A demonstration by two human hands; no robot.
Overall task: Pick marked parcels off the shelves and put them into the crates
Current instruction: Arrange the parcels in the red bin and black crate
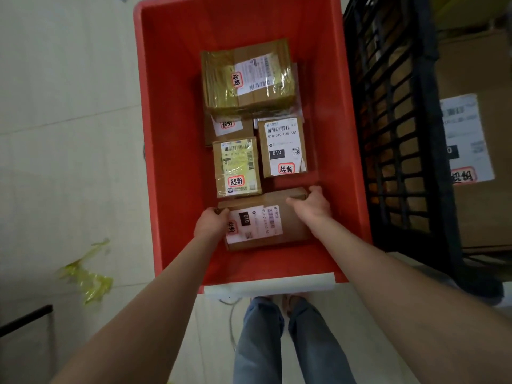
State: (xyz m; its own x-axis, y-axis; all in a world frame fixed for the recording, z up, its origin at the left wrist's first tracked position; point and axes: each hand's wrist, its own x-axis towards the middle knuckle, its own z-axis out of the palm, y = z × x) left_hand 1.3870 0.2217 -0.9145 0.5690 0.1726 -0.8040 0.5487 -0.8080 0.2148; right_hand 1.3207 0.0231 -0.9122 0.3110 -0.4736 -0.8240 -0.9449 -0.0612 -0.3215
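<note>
Two hands share the parcel (pixel 291 228): my left hand (pixel 212 223) grips its left end and my right hand (pixel 313 205) hooks its far right corner, fingers (pixel 316 190) clamped on cardboard. Its long axis runs left to right, low in the near end of the red crate (pixel 177 134), just near of the other parcels (pixel 281 148). I cannot tell whether it rests on the crate floor.

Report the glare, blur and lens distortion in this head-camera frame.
Head view: glare streaks the tape on the far taped parcel; light inside the red crate is soft, without hard shadows; the black crate at the right edge is blurred; wide-angle stretch swells the forearms behind the left hand and right hand gripping the near parcel.
</note>
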